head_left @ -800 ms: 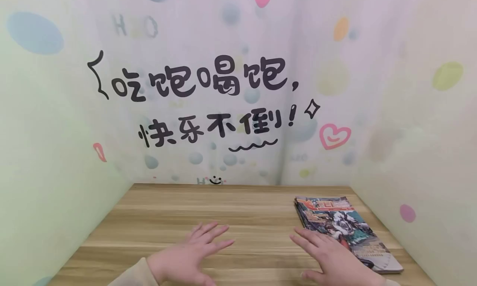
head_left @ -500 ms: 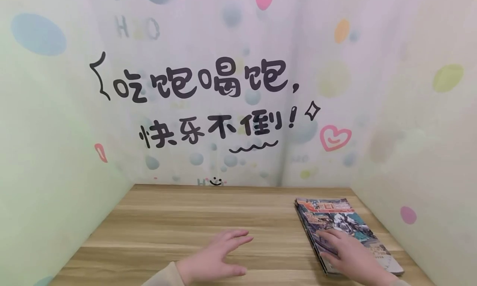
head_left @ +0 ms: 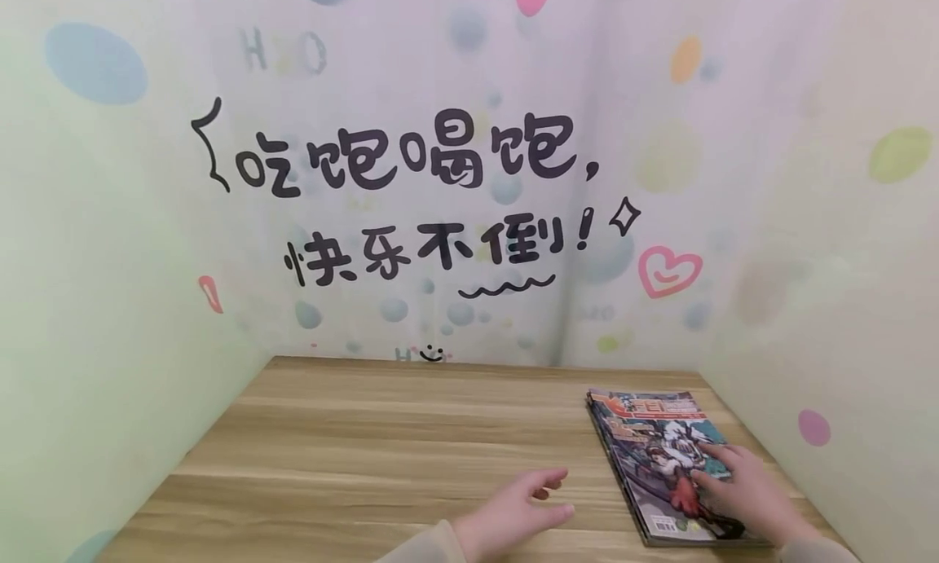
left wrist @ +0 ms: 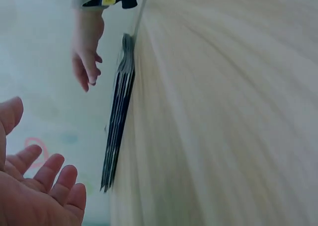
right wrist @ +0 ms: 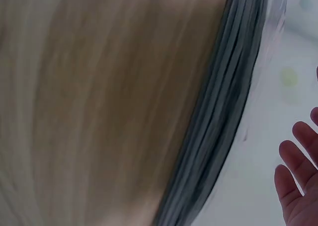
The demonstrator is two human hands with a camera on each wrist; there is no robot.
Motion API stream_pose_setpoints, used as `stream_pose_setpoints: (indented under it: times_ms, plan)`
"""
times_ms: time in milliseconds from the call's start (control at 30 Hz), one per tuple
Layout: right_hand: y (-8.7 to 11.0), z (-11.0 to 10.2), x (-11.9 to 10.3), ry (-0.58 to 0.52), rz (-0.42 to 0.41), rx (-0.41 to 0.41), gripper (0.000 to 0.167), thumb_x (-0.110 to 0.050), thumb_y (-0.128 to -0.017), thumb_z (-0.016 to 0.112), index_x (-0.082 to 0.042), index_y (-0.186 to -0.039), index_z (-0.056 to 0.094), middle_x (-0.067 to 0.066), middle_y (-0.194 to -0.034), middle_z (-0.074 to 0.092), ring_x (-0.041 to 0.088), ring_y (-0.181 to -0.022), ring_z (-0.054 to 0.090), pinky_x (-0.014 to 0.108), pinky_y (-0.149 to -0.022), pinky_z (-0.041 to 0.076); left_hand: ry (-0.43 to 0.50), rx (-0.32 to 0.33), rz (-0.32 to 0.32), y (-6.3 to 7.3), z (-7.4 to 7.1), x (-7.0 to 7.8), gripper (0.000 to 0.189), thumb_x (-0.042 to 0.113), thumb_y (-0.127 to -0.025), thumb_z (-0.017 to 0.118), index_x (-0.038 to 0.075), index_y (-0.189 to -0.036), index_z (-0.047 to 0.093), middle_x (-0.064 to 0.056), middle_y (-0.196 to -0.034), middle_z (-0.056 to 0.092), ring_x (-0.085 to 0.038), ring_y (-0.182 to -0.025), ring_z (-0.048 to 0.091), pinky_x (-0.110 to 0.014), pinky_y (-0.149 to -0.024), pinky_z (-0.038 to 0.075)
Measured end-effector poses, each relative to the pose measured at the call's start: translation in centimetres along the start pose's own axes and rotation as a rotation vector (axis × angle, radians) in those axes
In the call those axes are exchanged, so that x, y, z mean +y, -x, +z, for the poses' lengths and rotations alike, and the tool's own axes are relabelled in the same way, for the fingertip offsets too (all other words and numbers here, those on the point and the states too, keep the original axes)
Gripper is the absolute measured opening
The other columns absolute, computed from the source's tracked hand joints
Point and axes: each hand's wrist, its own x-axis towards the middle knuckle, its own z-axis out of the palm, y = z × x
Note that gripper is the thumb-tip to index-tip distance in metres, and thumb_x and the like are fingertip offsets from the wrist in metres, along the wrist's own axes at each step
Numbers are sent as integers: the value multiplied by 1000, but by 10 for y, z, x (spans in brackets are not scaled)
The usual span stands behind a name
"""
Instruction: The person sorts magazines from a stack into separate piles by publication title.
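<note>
A stack of several magazines (head_left: pixel 663 457) lies on the right side of the table, its top cover printed with colourful comic art and orange lettering. My right hand (head_left: pixel 751 498) hovers over the right part of the cover, fingers loosely bent and holding nothing. In the left wrist view a gap separates that right hand (left wrist: pixel 87 59) from the layered edges of the magazines (left wrist: pixel 118 121). To the left of the stack my left hand (head_left: pixel 513 510) hangs above the table, thumb and fingers apart. The right wrist view has the stack's side (right wrist: pixel 213 112) close up, with right-hand fingers (right wrist: pixel 296 161) beyond it.
The wood-grain tabletop (head_left: pixel 352 449) stretches left of the magazines. A pale back wall (head_left: pixel 455 74) with black lettering closes off the far edge, and side walls (head_left: pixel 844 318) stand at both sides.
Both hands have moved to the right. The right hand has passed across the magazine cover to its right part, and the left hand has come nearer the stack. The magazines stay on the table.
</note>
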Motion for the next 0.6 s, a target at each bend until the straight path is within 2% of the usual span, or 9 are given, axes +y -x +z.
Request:
stream_pose_setpoints:
  times_ms: [133,300,467,600]
  plan:
    - [-3,-4,21,-19,88,-61,73,-49,-87,65,9,-129,53,37,-121,51,55,-107,49,64,-82,43,138,73,-50,-17,24,1,44,22,-88,69,6,-128,59,2,-110,61,-13,-95,55,-31,-80,49]
    - [-6,-12,42,-44,188,-183,84,-54,-88,61,15,-133,42,45,-123,41,60,-109,41,68,-84,40,317,149,-120,-38,49,2,43,17,-88,68,0,-126,57,-1,-99,60,-16,-87,55,-35,-76,49]
    - [-10,-16,59,-69,237,-242,88,-54,-90,56,19,-135,35,48,-127,36,64,-112,36,69,-86,38,419,230,-195,-57,72,5,43,15,-87,67,-3,-125,55,-3,-93,57,-19,-78,52,-33,-67,46]
    - [-16,-16,69,-174,324,-314,95,-57,-91,52,22,-137,26,48,-129,35,63,-115,35,67,-89,37,477,286,-243,-68,86,8,43,14,-87,67,-4,-124,53,-5,-94,56,-20,-77,52,-33,-66,48]
